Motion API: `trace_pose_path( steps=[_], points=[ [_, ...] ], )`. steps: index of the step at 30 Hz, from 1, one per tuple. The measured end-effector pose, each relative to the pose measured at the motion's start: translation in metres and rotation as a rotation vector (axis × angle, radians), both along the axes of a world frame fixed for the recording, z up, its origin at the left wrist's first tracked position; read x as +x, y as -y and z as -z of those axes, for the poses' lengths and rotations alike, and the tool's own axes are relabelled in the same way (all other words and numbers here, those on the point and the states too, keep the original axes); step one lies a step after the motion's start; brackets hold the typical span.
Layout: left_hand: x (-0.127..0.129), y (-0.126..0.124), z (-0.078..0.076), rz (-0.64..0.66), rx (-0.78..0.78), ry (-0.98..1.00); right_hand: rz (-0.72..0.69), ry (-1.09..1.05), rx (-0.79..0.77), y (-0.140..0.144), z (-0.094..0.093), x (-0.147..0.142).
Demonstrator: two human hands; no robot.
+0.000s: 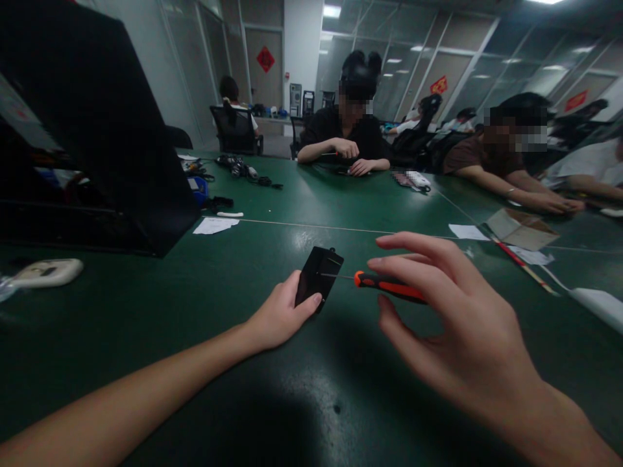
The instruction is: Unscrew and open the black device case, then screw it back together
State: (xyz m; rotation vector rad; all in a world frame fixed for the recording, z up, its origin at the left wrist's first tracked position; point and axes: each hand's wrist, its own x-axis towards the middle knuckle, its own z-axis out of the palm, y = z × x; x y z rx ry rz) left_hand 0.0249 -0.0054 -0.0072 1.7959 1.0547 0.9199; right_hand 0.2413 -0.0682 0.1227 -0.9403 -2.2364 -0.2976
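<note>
Honestly, my left hand (280, 314) pinches the black case (318, 277) upright on the desk (204, 324); right hand (452, 324) loosely grips the screwdriver (389, 285). The tip could slip and tilt the case.

— Dark green tabletop (146, 311), glossy under ceiling lights.

— Lying on it?

— White paper slip (215, 225), black cables (243, 170), pale remote-like device (47, 273) far left, open cardboard box (522, 228), red pencil (523, 264) right.
</note>
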Motion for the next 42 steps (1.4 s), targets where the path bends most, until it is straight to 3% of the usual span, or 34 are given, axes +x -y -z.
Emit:
trace_pose_path(
  steps=[9,15,22,34,42],
  points=[
    [-0.007,-0.002,0.002,0.082,-0.112,0.184,-0.061,-0.035,-0.066,0.005,0.001,-0.002],
    [-0.004,0.0,-0.003,0.146,-0.22,0.371,-0.085,0.077,-0.024,0.009,0.009,-0.004],
    [-0.001,0.001,-0.005,0.117,-0.191,0.259,-0.145,0.077,0.016,0.006,0.012,-0.007],
    [-0.003,0.001,-0.003,0.138,-0.231,0.265,-0.026,0.05,0.01,0.004,0.008,-0.005],
    [-0.005,-0.001,-0.003,0.144,-0.255,0.508,-0.071,-0.015,-0.001,0.006,0.003,-0.004]
  ],
)
